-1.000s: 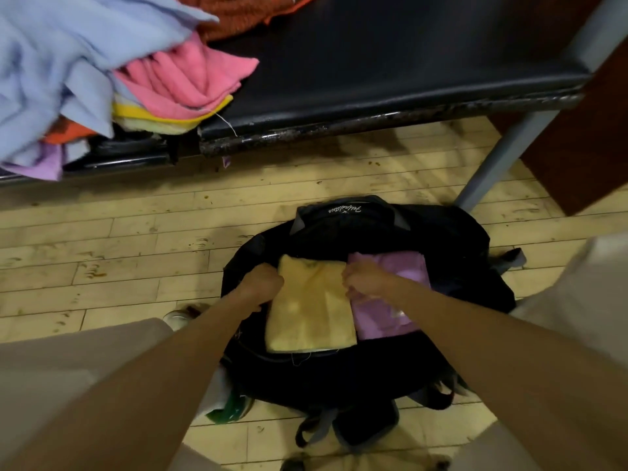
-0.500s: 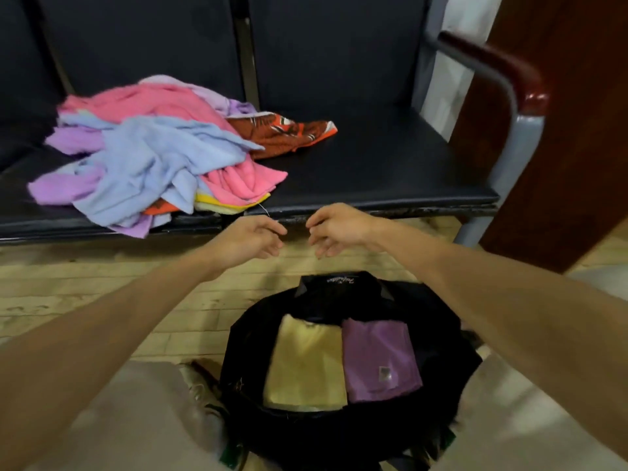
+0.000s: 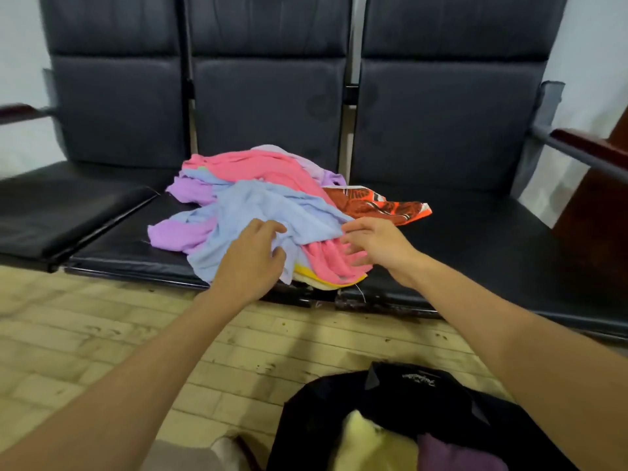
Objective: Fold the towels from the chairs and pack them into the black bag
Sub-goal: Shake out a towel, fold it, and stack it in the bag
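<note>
Blue towel (image 3: pixel 272 212) atop pile on chair (image 3: pixel 475 239): left hand (image 3: pixel 249 258) grips it, right hand (image 3: pixel 377 246) spread over pink towel (image 3: pixel 328 266)

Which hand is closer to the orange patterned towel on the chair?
Right. The right hand hovers just in front of the orange patterned towel; the left hand grips the light blue towel farther left.
</note>
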A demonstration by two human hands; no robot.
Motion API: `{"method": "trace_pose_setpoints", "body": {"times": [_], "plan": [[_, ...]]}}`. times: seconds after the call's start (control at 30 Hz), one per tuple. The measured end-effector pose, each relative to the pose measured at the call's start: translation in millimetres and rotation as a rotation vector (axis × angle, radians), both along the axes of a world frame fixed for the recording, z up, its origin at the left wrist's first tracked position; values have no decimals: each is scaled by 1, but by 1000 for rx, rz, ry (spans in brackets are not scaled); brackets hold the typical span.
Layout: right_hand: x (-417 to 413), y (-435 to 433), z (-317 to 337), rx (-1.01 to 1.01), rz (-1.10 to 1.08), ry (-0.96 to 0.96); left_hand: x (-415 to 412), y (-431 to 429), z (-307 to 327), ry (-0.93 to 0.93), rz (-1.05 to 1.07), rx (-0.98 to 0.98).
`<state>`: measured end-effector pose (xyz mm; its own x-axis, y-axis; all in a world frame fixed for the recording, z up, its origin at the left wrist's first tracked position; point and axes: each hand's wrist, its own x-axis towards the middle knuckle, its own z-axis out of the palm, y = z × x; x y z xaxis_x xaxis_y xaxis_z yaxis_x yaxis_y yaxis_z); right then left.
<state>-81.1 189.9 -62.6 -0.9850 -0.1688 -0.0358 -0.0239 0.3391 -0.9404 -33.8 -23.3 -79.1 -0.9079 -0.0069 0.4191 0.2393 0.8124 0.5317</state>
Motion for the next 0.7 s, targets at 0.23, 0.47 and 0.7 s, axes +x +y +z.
{"method": "trace_pose_setpoints", "body": {"times": [0.23,0.47,0.7], "plan": [[-20,-51,-12,43,2,89,-15,-54,-29,-155,213,16],[-17,-69,-20,285,87,73,-27,-70,-41,-297,405,-131],[-13,-65,-14,252,132,63,-14,-33,-6,-16,233,301]]}}
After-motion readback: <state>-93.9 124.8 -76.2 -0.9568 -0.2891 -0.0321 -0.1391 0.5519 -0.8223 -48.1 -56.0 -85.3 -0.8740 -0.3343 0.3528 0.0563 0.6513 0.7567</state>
